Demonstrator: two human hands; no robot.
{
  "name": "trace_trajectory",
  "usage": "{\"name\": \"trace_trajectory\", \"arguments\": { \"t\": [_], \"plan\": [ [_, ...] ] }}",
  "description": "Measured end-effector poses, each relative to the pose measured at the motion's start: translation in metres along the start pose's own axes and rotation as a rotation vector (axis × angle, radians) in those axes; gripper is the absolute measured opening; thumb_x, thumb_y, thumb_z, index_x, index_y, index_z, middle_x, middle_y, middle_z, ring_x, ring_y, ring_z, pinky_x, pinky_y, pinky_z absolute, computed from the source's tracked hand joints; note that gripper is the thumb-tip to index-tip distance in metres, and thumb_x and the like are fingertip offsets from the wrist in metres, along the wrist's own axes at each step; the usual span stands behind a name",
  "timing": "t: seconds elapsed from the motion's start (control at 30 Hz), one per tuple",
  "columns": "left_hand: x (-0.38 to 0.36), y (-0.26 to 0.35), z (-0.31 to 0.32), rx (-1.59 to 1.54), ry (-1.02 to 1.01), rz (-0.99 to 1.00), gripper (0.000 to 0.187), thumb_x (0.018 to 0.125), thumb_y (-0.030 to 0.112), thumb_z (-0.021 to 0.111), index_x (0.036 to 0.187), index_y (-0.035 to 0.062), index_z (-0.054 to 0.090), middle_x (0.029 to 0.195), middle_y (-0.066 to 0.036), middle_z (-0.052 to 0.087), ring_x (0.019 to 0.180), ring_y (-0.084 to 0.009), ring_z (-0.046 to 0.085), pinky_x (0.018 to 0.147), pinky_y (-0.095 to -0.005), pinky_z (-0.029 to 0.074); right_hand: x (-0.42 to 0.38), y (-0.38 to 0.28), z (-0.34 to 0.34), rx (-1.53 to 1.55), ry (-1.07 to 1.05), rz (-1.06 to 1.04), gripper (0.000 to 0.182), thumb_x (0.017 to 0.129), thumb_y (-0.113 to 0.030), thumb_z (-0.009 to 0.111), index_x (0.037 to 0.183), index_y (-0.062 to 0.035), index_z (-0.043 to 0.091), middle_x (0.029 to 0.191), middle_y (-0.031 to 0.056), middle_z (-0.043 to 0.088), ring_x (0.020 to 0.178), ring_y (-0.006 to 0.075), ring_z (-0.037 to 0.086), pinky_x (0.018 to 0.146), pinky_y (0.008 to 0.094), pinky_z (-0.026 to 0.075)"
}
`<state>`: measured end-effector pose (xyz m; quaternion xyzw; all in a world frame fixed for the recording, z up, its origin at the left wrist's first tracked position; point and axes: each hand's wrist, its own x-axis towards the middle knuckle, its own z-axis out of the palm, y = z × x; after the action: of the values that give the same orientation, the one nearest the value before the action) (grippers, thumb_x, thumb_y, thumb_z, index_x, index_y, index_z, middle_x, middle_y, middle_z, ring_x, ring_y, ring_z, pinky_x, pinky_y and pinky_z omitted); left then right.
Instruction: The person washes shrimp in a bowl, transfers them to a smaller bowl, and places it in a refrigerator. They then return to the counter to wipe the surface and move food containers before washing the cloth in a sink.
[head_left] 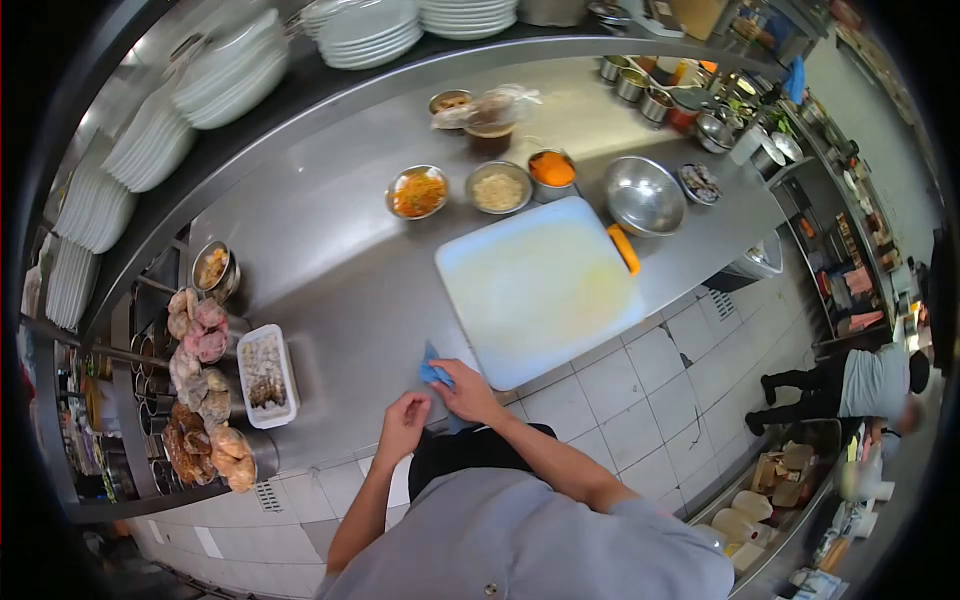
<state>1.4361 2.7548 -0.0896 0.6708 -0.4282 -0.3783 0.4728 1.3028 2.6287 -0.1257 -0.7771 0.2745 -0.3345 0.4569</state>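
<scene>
My right hand (466,390) is closed on a crumpled blue cloth (430,366) at the near edge of the steel counter, just left of the cutting board. Close beside it, my left hand (406,415) has its fingers curled together; whatever may be in them is hidden. The white cutting board (540,290) lies on the counter with faint yellowish stains, and its near corner reaches the counter edge. An orange handle (623,249) rests along the board's right side, next to a large steel bowl (645,196).
Behind the board stand bowls of shredded orange food (417,192), pale chopped food (498,188) and bright orange food (552,170). A white tub (268,376) and several bagged foods (205,390) sit left. Stacked plates (230,75) line the shelf above. Another person (868,385) is at far right.
</scene>
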Motion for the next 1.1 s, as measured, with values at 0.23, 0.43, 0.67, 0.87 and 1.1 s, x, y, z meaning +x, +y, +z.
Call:
{"name": "trace_trajectory", "arguments": {
  "t": [0.23, 0.43, 0.67, 0.87, 1.1],
  "plan": [
    [0.151, 0.048, 0.073, 0.257, -0.024, 0.092, 0.031, 0.084, 0.011, 0.068, 0.113, 0.0035, 0.059, 0.107, -0.012, 0.061, 0.096, -0.0227, 0.059, 0.085, -0.0336, 0.048, -0.081, 0.026, -0.207, 0.02, 0.331, 0.303, 0.033, 0.088, -0.019, 0.069, 0.117, -0.0048, 0.061, 0.103, 0.0125, 0.067, 0.093, 0.0219, 0.064, 0.082, 0.0347, 0.05],
    [0.341, 0.039, 0.063, 0.756, 0.335, 0.355, 0.052, 0.075, 0.014, 0.072, 0.124, 0.0083, 0.054, 0.122, -0.017, 0.056, 0.118, -0.0365, 0.05, 0.099, -0.0473, 0.043, -0.116, 0.059, -0.346, 0.032, 0.64, 0.482, 0.036, 0.09, -0.02, 0.068, 0.118, 0.0001, 0.06, 0.101, 0.0093, 0.064, 0.092, 0.0168, 0.058, 0.084, 0.0305, 0.048],
    [0.398, 0.047, 0.088, 0.931, 0.5, -0.114, 0.079, 0.075, 0.026, 0.068, 0.146, 0.0176, 0.033, 0.138, -0.017, 0.048, 0.132, -0.0363, 0.04, 0.104, -0.0595, 0.03, -0.149, 0.12, -0.467, -0.05, 0.799, 0.595, 0.035, 0.091, -0.019, 0.066, 0.12, 0.0008, 0.059, 0.106, 0.0094, 0.063, 0.095, 0.0158, 0.057, 0.086, 0.0293, 0.046],
    [0.37, 0.07, 0.15, 0.862, 0.551, -0.153, 0.074, 0.078, 0.023, 0.068, 0.145, 0.016, 0.035, 0.137, -0.014, 0.051, 0.131, -0.0332, 0.042, 0.107, -0.0572, 0.023, -0.147, 0.156, -0.545, 0.054, 0.832, 0.703, 0.036, 0.092, -0.018, 0.066, 0.122, 0.0007, 0.058, 0.113, 0.0098, 0.062, 0.104, 0.0191, 0.056, 0.095, 0.0322, 0.043],
    [0.34, 0.103, 0.21, 1.041, 0.735, -0.059, 0.057, 0.083, 0.016, 0.066, 0.137, 0.0096, 0.047, 0.13, -0.013, 0.058, 0.123, -0.0277, 0.051, 0.105, -0.051, 0.03, -0.046, 0.182, -0.619, -0.075, 0.702, 0.566, 0.042, 0.091, -0.022, 0.067, 0.126, -0.0019, 0.055, 0.115, 0.0094, 0.059, 0.105, 0.019, 0.054, 0.093, 0.032, 0.044]
  ]
}}
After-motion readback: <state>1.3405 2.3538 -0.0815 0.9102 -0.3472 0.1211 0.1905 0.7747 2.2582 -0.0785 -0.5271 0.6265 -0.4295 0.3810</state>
